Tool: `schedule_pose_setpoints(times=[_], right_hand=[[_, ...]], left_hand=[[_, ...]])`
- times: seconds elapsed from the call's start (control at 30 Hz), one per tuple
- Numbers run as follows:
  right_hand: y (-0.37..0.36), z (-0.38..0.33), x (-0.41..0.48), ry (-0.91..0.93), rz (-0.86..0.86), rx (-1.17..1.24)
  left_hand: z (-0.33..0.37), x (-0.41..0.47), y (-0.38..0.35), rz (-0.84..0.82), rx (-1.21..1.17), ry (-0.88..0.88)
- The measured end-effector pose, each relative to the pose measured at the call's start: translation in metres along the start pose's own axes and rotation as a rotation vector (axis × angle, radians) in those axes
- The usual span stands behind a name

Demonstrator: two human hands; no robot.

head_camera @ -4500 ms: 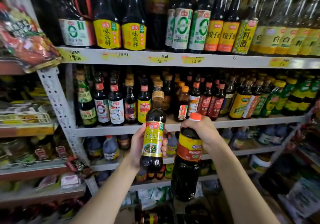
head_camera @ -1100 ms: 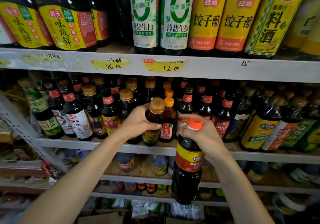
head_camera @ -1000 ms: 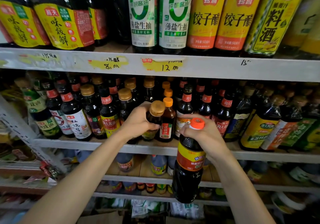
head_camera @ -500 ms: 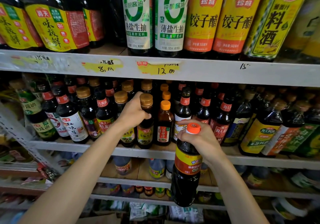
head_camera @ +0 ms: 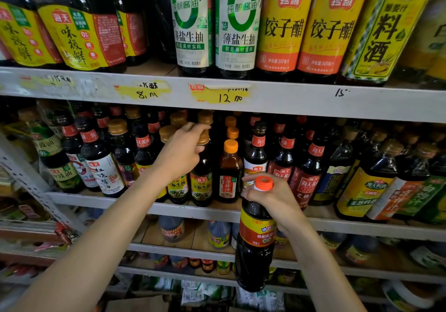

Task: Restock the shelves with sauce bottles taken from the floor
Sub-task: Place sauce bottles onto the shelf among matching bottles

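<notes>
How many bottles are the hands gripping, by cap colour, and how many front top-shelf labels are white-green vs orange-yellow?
Gold-capped bottle, gripped by left hand: 1
Orange-capped bottle, gripped by right hand: 1
White-green label bottles: 2
Orange-yellow label bottles: 2
Total: 6

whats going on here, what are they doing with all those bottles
A person is restocking a shop shelf with sauce bottles. Their left hand grips the neck of a gold-capped bottle that stands upright at the front of the middle shelf, in line with matching bottles. Their right hand holds a larger orange-capped bottle by its neck; it hangs in front of the shelves and is not yet placed.
</notes>
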State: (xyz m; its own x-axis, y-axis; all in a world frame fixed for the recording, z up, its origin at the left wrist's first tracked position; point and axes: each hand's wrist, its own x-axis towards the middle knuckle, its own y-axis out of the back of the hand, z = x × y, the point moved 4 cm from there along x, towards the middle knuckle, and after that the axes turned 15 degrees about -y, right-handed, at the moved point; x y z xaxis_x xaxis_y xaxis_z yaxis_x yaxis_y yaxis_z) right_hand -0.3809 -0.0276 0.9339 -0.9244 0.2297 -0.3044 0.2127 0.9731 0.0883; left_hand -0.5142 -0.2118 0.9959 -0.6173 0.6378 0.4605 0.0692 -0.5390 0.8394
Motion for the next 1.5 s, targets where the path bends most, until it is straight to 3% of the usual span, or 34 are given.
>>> schedule_pose_setpoints(times=[0.23, 0.37, 0.43, 0.53, 0.6, 0.67, 0.73, 0.9, 1.03, 1.3, 1.5], right_hand=[[0.003, -0.002, 0.0, -0.03, 0.021, 0.005], [0.01, -0.012, 0.001, -0.089, 0.016, 0.1], [0.015, -0.02, 0.004, -0.158, 0.015, 0.225], [0.018, -0.04, 0.001, -0.226, -0.021, 0.346], [0.016, -0.055, -0.004, -0.215, -0.028, 0.335], [0.013, -0.071, -0.011, -0.19, -0.009, 0.315], [0.01, -0.082, -0.019, -0.16, 0.01, 0.28], [0.008, -0.095, -0.034, -0.123, 0.001, 0.217], [0.004, -0.097, -0.047, 0.018, -0.087, 0.163], [0.01, -0.1, -0.061, 0.195, -0.09, 0.122], [0.007, -0.111, -0.064, 0.215, -0.079, 0.165]], left_hand=[[0.009, -0.005, -0.003, -0.04, 0.093, -0.025], [0.047, -0.032, -0.01, 0.023, 0.421, -0.266], [0.069, -0.061, -0.03, 0.037, 0.178, -0.273], [0.1, -0.082, -0.072, -0.272, -0.836, 0.205], [0.105, -0.088, -0.088, -0.245, -1.227, 0.498], [0.109, -0.086, -0.091, -0.072, -1.414, 0.52], [0.115, -0.083, -0.082, 0.054, -1.497, 0.468], [0.12, -0.079, -0.074, 0.145, -1.55, 0.452], [0.126, -0.079, -0.068, 0.25, -1.649, 0.43], [0.143, -0.08, -0.064, 0.18, -1.827, 0.375], [0.141, -0.074, -0.054, 0.235, -1.739, 0.312]])
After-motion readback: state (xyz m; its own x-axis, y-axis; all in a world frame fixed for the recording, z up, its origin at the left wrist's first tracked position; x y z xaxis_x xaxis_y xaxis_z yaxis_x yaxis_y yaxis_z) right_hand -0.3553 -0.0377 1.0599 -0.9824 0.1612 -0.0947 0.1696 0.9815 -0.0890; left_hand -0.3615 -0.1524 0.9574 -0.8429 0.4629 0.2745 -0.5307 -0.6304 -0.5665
